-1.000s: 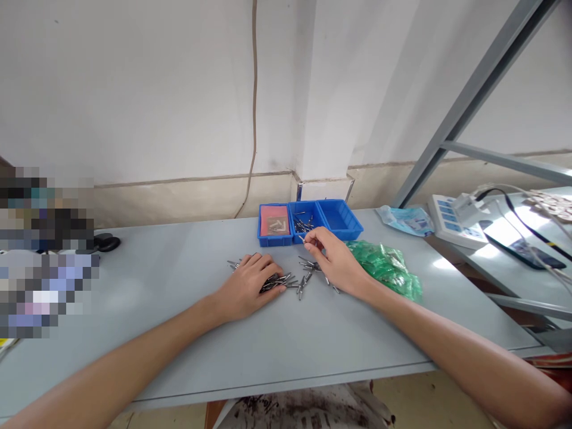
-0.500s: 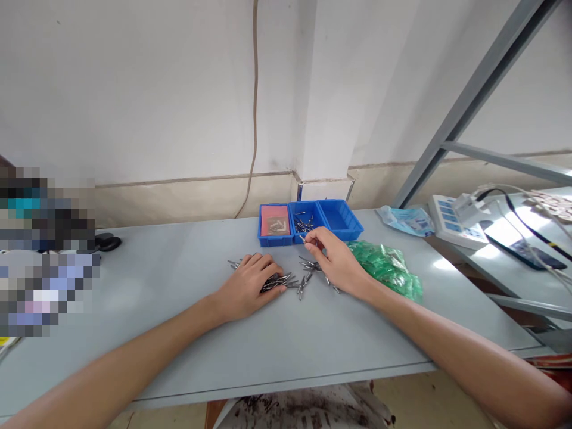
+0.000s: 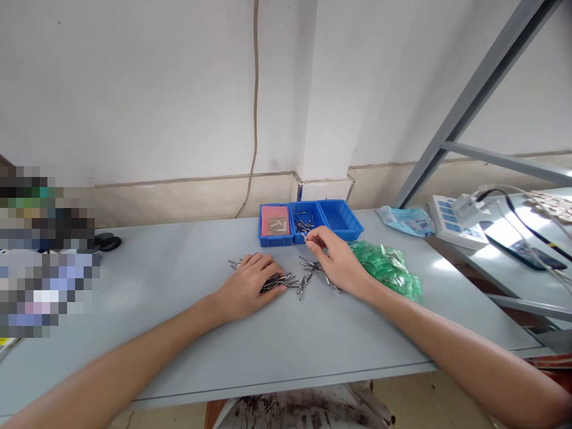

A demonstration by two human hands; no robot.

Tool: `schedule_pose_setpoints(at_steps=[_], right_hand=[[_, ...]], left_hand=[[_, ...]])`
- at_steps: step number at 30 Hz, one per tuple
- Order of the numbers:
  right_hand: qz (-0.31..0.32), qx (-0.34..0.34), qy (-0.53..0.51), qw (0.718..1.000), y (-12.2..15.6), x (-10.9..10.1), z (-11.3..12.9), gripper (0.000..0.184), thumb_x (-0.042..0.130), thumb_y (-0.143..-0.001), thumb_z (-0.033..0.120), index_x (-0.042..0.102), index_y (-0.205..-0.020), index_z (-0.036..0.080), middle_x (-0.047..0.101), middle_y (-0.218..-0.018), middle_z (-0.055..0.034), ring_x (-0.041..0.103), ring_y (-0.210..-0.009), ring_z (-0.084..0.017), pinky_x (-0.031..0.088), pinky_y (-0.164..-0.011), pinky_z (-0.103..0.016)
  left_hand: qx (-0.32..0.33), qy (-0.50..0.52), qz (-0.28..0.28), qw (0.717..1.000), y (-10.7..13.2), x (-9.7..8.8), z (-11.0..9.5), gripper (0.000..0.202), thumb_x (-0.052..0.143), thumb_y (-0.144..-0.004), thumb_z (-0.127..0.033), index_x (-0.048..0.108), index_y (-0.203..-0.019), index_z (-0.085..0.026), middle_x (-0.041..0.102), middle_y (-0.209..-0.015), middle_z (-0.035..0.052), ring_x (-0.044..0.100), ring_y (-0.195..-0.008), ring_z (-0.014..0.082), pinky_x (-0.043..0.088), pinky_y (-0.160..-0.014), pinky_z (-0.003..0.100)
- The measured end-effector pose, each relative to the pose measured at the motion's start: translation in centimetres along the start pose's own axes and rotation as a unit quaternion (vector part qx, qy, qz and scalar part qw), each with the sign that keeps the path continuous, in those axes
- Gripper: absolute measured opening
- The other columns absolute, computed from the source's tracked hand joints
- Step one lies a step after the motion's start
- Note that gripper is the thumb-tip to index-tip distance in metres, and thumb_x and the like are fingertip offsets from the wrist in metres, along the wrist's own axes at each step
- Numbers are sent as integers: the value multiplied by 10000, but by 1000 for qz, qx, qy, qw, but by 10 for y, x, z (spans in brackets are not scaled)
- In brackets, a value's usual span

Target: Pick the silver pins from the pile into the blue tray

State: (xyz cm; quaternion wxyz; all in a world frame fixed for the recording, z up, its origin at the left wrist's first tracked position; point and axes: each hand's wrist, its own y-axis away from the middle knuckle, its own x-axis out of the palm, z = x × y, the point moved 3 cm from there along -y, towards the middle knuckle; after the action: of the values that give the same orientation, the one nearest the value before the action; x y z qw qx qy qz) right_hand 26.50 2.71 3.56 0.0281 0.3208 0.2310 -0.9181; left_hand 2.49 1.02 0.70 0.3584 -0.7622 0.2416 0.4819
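My left hand (image 3: 250, 287) lies over a pile of thin metal pins (image 3: 277, 281) on the table, thumb and fingers apart and curved around the heap. The pins under its palm are hidden. Between the thumb and fingertips of my right hand (image 3: 331, 257) is one small metal pin (image 3: 305, 236), its tip showing just in front of the blue bins. Further loose pins (image 3: 307, 277) are scattered between the two hands. The middle blue bin (image 3: 305, 207) holds several similar pins. In the left blue bin (image 3: 276, 241) there is a pink sheet with a bag of small pale parts.
A right-hand blue bin (image 3: 340, 218) adjoins the middle one. Crumpled green plastic (image 3: 386, 268) lies beside my right forearm. Farther right are a blue-and-white packet (image 3: 407, 220), a white power strip (image 3: 458, 223) with cables, and a grey metal frame (image 3: 473, 77). A wall stands behind the table.
The pin in my right fingertips has turned slightly, and those fingers have shifted a little. My left hand has stayed where it was.
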Motion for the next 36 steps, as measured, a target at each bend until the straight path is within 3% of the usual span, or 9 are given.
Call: schedule_pose_setpoints(at_steps=[9, 16, 21, 27, 36], right_hand=[[-4, 14, -57, 998, -2, -3, -2, 168, 467, -1070, 325, 618, -1046, 255, 708, -1067, -50, 643, -1007, -238, 478, -907, -380], [19, 131, -205, 970, -8, -5, -9, 244, 608, -987, 453, 671, -936, 223, 690, -946, -43, 605, -874, -208, 463, -789, -339], [20, 165, -274, 947, -7, -5, -10, 220, 688, -945, 434, 708, -922, 216, 676, -919, -25, 573, -844, -180, 426, -781, -325], [13, 151, -274, 950, -6, -4, -6, 213, 737, -918, 411, 686, -849, 216, 672, -913, -13, 585, -906, -186, 431, -855, -343], [-11, 145, -224, 964, -5, -4, -11, 225, 806, -849, 428, 710, -881, 227, 646, -833, -3, 520, -762, -175, 411, -724, -332]], left_hand=[[1, -1, -2, 1000, 0, 0, -1, 220, 565, -1078, -430, 635, -1151, -235, 643, -1107, 59, 571, -981, 244, 425, -896, 398], [0, -3, -1, 1000, 0, 1, 0, 214, 570, -1076, -429, 634, -1141, -236, 642, -1109, 53, 570, -972, 238, 422, -898, 402], [-1, -3, 4, 1000, 0, 1, 0, 201, 575, -1075, -416, 627, -1151, -237, 639, -1108, 50, 565, -973, 239, 416, -896, 400], [-1, -3, 2, 1000, 0, 1, 1, 208, 573, -1076, -423, 625, -1148, -235, 637, -1114, 53, 568, -975, 240, 414, -898, 400], [-3, 4, 9, 1000, 1, 1, 0, 208, 570, -1080, -421, 617, -1157, -233, 634, -1121, 51, 557, -986, 241, 402, -904, 402]])
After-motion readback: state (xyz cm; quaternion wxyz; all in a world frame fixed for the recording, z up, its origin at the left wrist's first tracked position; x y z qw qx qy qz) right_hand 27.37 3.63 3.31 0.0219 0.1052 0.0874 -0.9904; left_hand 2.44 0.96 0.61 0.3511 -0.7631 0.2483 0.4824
